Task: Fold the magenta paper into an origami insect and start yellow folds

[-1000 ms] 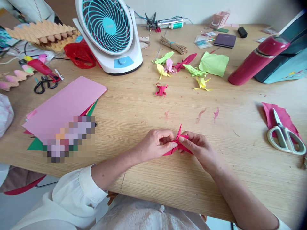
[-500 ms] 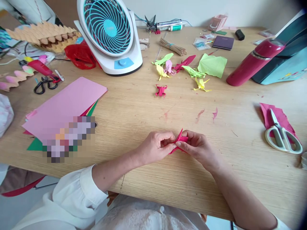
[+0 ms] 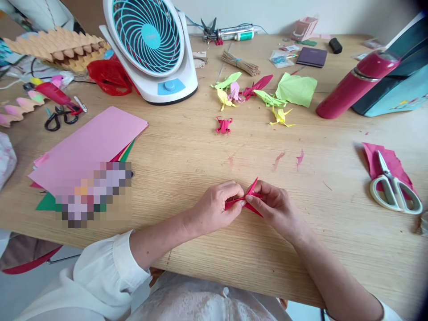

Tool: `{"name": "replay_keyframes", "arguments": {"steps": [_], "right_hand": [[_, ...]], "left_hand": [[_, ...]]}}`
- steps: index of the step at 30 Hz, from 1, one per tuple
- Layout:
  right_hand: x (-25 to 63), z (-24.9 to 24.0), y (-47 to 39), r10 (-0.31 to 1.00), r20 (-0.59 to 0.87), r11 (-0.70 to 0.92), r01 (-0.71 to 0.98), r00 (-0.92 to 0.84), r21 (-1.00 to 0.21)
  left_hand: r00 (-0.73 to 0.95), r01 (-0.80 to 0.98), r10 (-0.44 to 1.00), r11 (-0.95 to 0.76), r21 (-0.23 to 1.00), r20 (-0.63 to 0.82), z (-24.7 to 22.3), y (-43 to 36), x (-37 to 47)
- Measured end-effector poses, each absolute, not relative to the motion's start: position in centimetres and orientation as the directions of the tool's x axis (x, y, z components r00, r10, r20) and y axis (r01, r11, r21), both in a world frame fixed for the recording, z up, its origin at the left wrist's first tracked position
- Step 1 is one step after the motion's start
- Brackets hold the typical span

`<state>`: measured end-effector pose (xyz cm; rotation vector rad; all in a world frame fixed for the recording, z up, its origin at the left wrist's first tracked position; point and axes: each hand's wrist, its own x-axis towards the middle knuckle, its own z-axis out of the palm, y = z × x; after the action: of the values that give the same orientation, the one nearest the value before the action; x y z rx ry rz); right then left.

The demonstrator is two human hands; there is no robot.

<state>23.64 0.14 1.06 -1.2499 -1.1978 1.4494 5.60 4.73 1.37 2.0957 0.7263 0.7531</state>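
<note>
Between my hands, above the front part of the table [image 3: 187,165], is a folded red paper piece [image 3: 253,206] with several pointed flaps, one sticking up. My left hand [image 3: 222,206] pinches its left side with thumb and fingers. Thumb and fingers of my right hand [image 3: 274,206] close on its right side, near the middle. Both hands partly cover the paper. Farther back lies a small red folded figure [image 3: 224,126]. Behind it are yellow folded figures [image 3: 281,117], a pink one [image 3: 235,91] and green pieces [image 3: 296,89].
White-handled scissors [image 3: 394,191] lie on red paper [image 3: 371,154] at the right. A red bottle [image 3: 357,84] stands back right, a fan [image 3: 150,49] back left. Pink sheets [image 3: 90,147] lie at the left, near black-handled scissors [image 3: 53,120]. A stick bundle [image 3: 240,62] is at the back.
The red paper has turned a little between my fingers; a flap now shows under my left fingers, and the upright point leans more to the right. Both hands keep hold of it.
</note>
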Motion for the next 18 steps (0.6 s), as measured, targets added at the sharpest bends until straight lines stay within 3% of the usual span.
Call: {"name": "replay_keyframes", "arguments": {"steps": [5,9,15,18], "right_hand": [[23.3,1.4,0.1,0.977,-0.189,-0.190,-0.007,-0.096,-0.982],[23.2,1.4,0.1,0.983,-0.170,-0.169,0.013,-0.072,-0.985],[24.2,1.2,0.2,0.979,-0.202,-0.196,-0.234,0.002,-0.952],[24.1,1.1,0.0,0.990,-0.138,-0.127,-0.229,0.033,-0.965]], "left_hand": [[0.643,0.252,0.733,-0.475,0.843,0.221,1.6,4.7,5.6],[0.649,0.274,0.754,-0.353,0.895,0.098,1.8,4.7,5.6],[0.530,0.187,0.848,-0.120,0.975,0.003,1.7,5.5,5.5],[0.412,0.079,0.911,-0.029,0.996,-0.007,1.3,5.8,5.5]]}}
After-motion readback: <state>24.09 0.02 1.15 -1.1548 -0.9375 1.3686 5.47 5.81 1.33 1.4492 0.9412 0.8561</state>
